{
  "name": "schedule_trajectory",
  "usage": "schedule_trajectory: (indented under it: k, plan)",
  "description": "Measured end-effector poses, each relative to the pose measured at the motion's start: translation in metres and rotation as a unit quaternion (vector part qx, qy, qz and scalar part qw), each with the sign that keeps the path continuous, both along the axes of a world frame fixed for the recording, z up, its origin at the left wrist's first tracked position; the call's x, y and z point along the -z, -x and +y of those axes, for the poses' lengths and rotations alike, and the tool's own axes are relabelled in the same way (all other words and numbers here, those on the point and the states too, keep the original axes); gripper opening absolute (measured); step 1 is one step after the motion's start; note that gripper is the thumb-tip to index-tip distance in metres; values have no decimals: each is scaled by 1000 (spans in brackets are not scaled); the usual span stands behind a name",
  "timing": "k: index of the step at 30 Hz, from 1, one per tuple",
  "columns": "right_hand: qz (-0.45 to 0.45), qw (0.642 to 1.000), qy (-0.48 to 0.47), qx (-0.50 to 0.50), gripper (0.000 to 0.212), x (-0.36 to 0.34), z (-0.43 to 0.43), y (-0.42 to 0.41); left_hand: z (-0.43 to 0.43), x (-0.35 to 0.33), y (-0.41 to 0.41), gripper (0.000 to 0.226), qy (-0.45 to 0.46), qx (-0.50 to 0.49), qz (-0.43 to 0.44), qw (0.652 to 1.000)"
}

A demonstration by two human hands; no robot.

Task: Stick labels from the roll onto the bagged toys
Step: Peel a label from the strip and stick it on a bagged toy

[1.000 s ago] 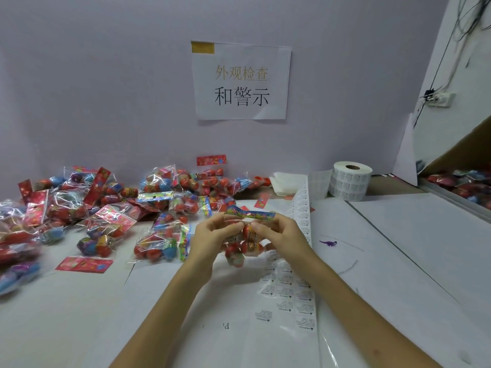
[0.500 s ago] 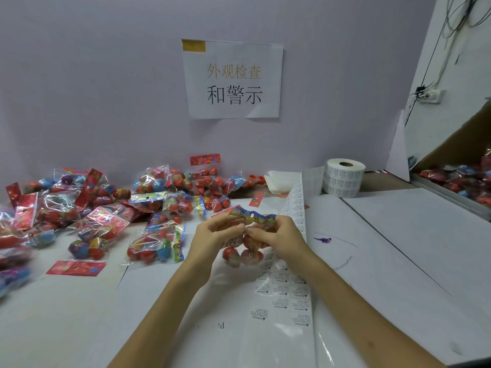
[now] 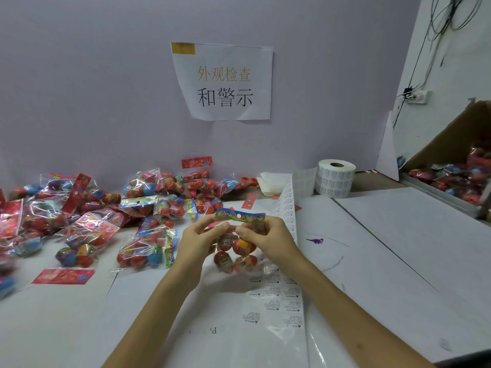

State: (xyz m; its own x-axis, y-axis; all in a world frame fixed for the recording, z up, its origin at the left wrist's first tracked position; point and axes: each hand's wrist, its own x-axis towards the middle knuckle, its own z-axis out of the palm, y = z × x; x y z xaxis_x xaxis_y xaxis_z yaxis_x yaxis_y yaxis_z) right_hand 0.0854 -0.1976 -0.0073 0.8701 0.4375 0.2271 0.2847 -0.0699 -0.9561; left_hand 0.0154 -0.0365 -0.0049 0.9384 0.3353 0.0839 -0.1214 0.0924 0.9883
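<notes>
A clear bag of red toy balls (image 3: 235,252) with a blue printed header card hangs above the table's middle. My left hand (image 3: 198,241) grips its left side, and my right hand (image 3: 261,241) pinches the bag just under the header. A white label roll (image 3: 335,177) stands at the back right. Its strip of labels (image 3: 288,235) runs from the roll toward me, passing under my right wrist. A heap of bagged toys (image 3: 111,216) covers the table's left half.
A paper sign (image 3: 223,81) is taped to the back wall. A cardboard box (image 3: 451,168) with more bagged toys sits at the far right. A loose red header card (image 3: 62,276) lies at the near left. White paper sheets cover the table (image 3: 398,248).
The bag has lifted slightly and its header card now faces up. Both hands keep holding it, thumbs pressing near the bag's top.
</notes>
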Motion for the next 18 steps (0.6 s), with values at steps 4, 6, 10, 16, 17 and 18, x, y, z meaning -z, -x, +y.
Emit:
schedule_trajectory:
  k: [4,6,10,16,17,18]
  plan:
    - [26,999,25,-38,15,-2,-1,1,5,0,0,12,8,-22,-19,1000]
    - [10,998,53,-41,10,-3,-1,3,8,-1,0,17,21,-20,-24,999]
    - [-16,998,62,-12,12,-3,-1,4,6,-3,1,19,23,-17,-27,999]
    - [-167,970,158,84,19,-2,-3,4,3,3,-1,14,-33,-46,14,998]
    - [-214,955,170,111,21,-3,-4,4,3,5,-1,13,-42,-58,15,997]
    - [-247,945,166,138,25,-5,-5,2,3,6,-1,12,-51,-79,13,996]
